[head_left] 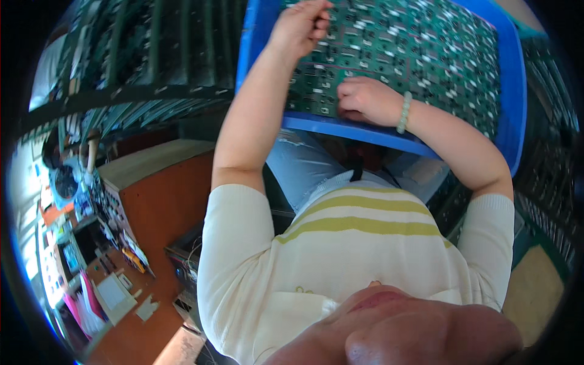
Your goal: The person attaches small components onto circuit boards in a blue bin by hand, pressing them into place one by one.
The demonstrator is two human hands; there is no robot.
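A panel of green circuit boards (426,64) dotted with small black and white parts fills a blue plastic tray (359,130). My left hand (299,28) is over the boards' far left part, its fingers curled closed. What it holds, if anything, is hidden. Nearer to me, my right hand (368,101) is at the boards' front left area, just inside the tray's near wall. Its fingers bend down and inward in a closed grip, and their tips are out of sight. A pale bead bracelet (404,112) circles the right wrist.
Dark green metal racks (152,91) with slats stand at the left, with more racking (550,176) on the right. An orange-brown cabinet (161,194) is at the lower left. Beyond it, another person (70,170) is near a cluttered bench. The tray sits above my knees.
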